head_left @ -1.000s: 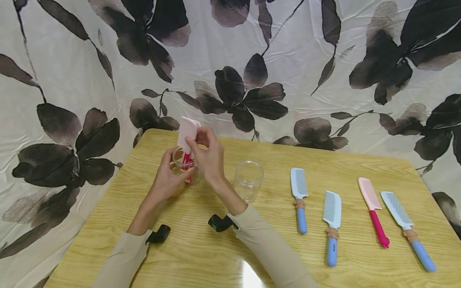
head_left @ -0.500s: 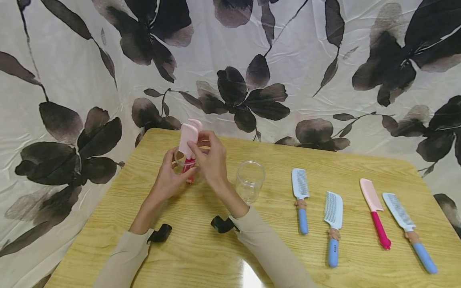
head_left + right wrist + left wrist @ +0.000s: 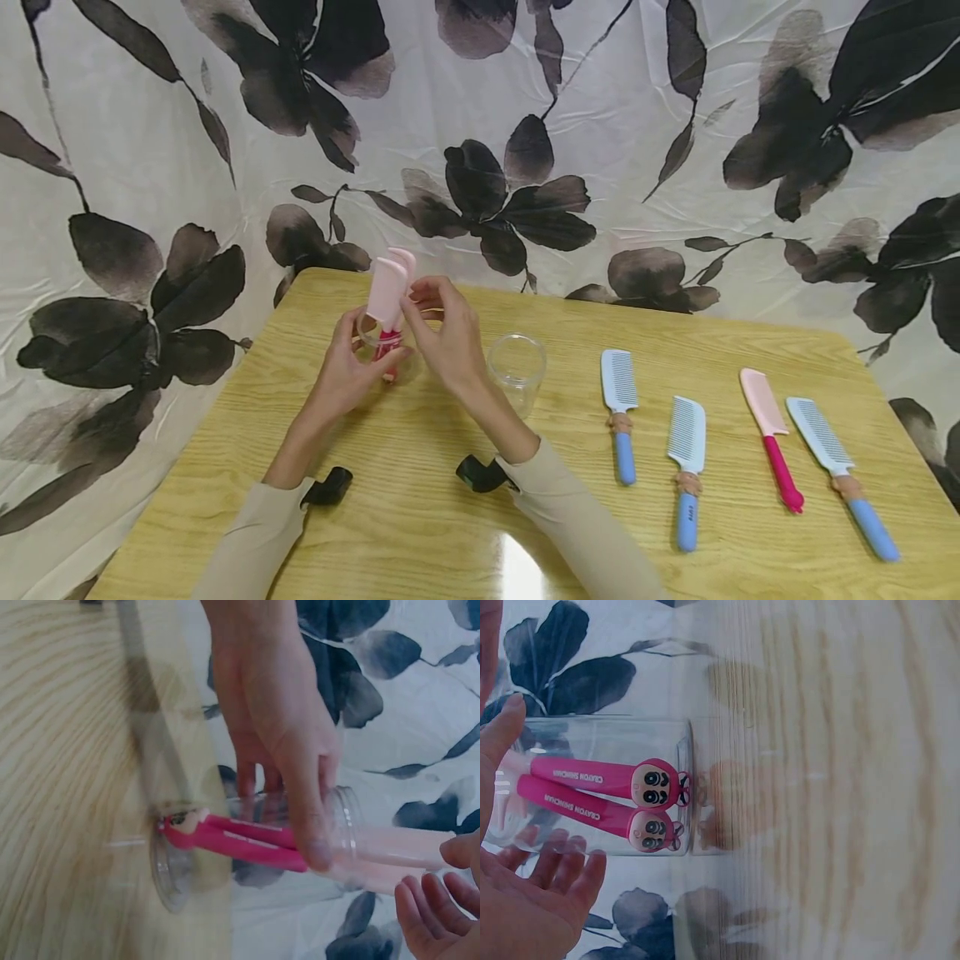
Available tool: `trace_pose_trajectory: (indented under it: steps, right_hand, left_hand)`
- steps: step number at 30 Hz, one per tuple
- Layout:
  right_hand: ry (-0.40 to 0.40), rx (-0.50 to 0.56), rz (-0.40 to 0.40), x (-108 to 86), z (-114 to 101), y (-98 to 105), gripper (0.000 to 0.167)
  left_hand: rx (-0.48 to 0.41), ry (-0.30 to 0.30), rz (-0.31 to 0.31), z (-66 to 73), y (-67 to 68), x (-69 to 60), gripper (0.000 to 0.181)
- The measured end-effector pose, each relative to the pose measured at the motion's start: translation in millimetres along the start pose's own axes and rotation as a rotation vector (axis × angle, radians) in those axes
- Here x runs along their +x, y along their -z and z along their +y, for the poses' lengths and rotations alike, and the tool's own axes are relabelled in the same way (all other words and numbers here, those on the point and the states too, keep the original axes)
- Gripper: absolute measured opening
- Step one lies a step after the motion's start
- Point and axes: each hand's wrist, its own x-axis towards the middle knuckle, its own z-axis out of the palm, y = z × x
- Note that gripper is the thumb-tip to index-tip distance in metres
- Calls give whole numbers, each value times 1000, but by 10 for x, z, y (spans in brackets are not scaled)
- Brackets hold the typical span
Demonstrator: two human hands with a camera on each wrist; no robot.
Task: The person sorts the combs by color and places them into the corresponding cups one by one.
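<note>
1. Left hand (image 3: 352, 362): curled round the clear jar (image 3: 615, 735), thumb on one side and fingers on the other.
2. Clear jar: upright on the wooden worktop (image 3: 390, 517), near its far-left corner.
3. First pink comb (image 3: 387, 292) and second pink comb (image 3: 406, 260): both stand in the clear jar, handles down, blades projecting above the rim. The dark pink handles lean side by side at the base.
4. Right hand (image 3: 450, 337): beside the blades, thumb and fingers parted and loosely bent. Contact with a blade cannot be determined.
5. Second jar (image 3: 528, 375): upright, right of the right hand, toward the worktop's far edge.
6. Left blue comb (image 3: 618, 412), middle blue comb (image 3: 686, 475), third pink comb (image 3: 772, 442) and right blue comb (image 3: 843, 483): flat on the worktop, in that order toward its right edge, blades toward the far edge.
</note>
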Motion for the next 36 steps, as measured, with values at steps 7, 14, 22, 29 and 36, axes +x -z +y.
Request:
trace_pose_trajectory:
  steps: [7,14,22,29,36]
  right_hand:
    - [43,-4,1,-55,-59,189,22]
    - [88,-19,6,-131,-118,399,19]
    - [96,-39,40,-243,-148,622,16]
    - [110,-54,61,-337,-143,812,16]
    - [115,-84,77,-434,-103,1019,16]
  left_hand:
    - [-5,-20,-3,-4,1,0,83]
    - [-5,-21,-5,-16,6,3,86]
    - [9,-8,-10,-43,4,-1,86]
    - [-2,10,-15,-40,-8,-10,87]
    - [2,9,-10,-40,-9,-15,86]
